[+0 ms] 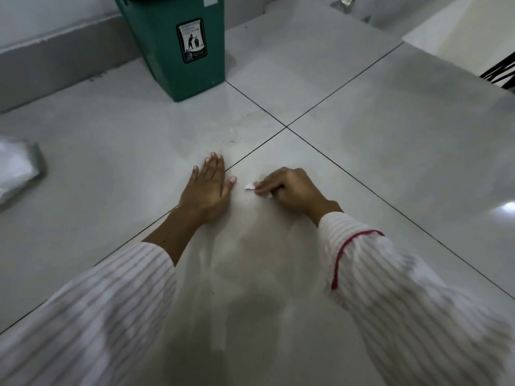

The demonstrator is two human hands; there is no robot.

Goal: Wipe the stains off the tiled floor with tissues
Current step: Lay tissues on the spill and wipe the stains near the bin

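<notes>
The left hand (207, 188) lies flat, fingers straight, on the tiled floor (390, 129), while the right hand (289, 189) curls its fingers around a small tissue (250, 186) pressed to the floor beside it.

Green waste bin (178, 48) upright near grey skirting (55, 65); crumpled silvery-white bag (16, 168) far left; black chair frame (501, 71) at right edge.

Pale tiled floor (362, 135) bears a green bin (178, 51) and flat left hand (207, 188).

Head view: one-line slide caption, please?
Left hand flat on tiled floor; right hand pinches tissue near green bin.
</notes>
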